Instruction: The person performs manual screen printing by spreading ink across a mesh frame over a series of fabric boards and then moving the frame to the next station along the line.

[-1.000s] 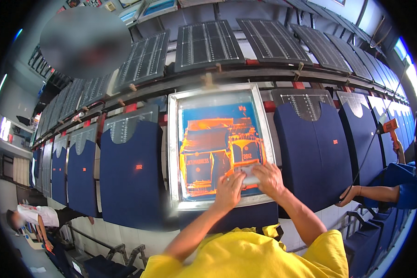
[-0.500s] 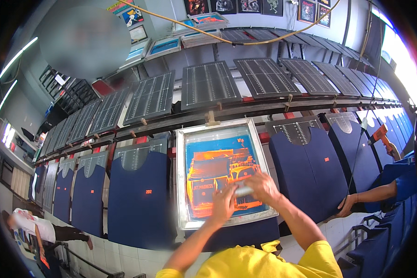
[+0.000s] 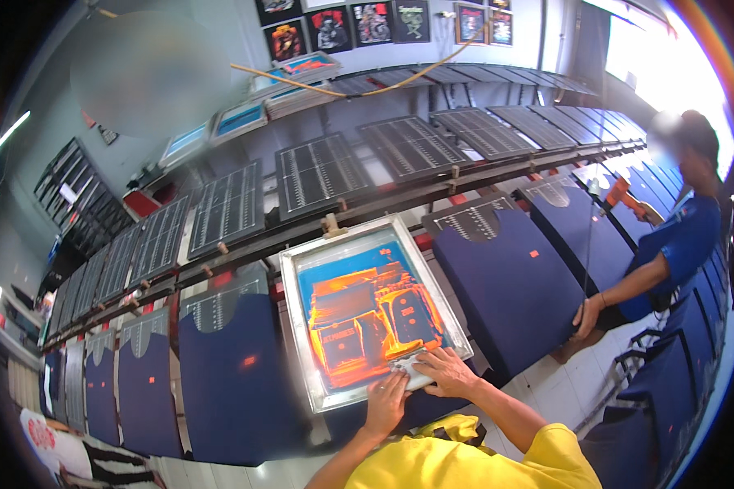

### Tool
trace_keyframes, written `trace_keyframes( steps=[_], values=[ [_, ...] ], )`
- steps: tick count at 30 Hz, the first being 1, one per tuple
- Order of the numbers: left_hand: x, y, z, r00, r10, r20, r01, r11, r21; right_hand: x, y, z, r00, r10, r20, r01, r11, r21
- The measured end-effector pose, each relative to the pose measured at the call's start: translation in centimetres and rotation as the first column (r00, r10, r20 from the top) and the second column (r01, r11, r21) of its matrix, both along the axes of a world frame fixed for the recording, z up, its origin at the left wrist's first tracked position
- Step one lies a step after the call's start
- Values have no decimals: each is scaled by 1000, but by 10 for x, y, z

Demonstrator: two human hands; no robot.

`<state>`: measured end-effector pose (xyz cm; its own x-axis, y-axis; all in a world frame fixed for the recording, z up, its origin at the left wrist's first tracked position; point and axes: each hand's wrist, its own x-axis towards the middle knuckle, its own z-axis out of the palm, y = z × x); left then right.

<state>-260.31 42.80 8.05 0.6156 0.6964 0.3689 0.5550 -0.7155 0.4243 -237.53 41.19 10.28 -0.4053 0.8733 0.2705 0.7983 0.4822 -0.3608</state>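
Note:
A metal-framed printing screen (image 3: pixel 298 273) with a blue and orange design lies flat over a dark blue shirt on a long table. My left hand (image 3: pixel 386 402) presses on the screen's near edge with its fingers spread. My right hand (image 3: pixel 446 372) rests on a whitish cloth (image 3: pixel 413 376) at the lower right corner of the screen, beside the left hand. The cloth shows only between the two hands. My sleeves are yellow.
Dark blue shirts (image 3: pixel 518 285) lie in a row on boards to both sides. Black panels (image 3: pixel 318 173) sit on a second row behind. A person in a blue top (image 3: pixel 678 244) stands at the right, a hand (image 3: pixel 585 318) on a shirt board. Framed pictures hang on the back wall.
The view has tilted up, so the screen sits lower in the picture and the back wall shows. Both hands stay at the screen's lower right corner, now on the cloth.

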Motion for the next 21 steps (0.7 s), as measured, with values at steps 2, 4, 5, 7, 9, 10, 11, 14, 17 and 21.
trace_keyframes(
  steps=[2, 4, 5, 7, 9, 10, 11, 14, 17, 21],
  values=[
    [-1, 1, 3, 999, -4, 49, 6, 1000, -21, -2, -4, 6, 999, -16, -39, 15, 1000, -12],
    [-8, 4, 6, 993, 28, 117, -24, 999, -38, -2, -7, 8, 994, -47, -103, 44, 999, -27],
    [-13, 7, 8, 988, 45, 149, -38, 998, -49, 0, -7, 4, 984, -105, -145, 102, 994, -24],
    [-28, 20, 15, 954, 123, 273, -89, 987, -134, 5, -4, -4, 952, -204, -227, 202, 979, -31],
    [-53, 35, 20, 895, 232, 381, -151, 962, -229, 10, 2, -3, 901, -291, -323, 293, 955, -44],
    [-69, 42, 14, 885, 308, 349, -251, 947, -199, 16, 7, -10, 865, -325, -383, 340, 940, -30],
    [-86, 49, 5, 865, 388, 318, -353, 921, -163, 20, 12, -18, 825, -350, -445, 382, 924, -19],
    [-120, 68, -10, 807, 520, 280, -520, 850, -81, 37, 30, -40, 711, -456, -536, 505, 861, -62],
    [-135, 75, -19, 703, 665, 252, -603, 745, -285, 52, 52, -60, 618, -513, -596, 519, 835, -181],
    [-153, 92, -44, 636, 733, 241, -449, 605, -657, 61, 74, -80, 509, -511, -693, 477, 837, -267]
  ],
)
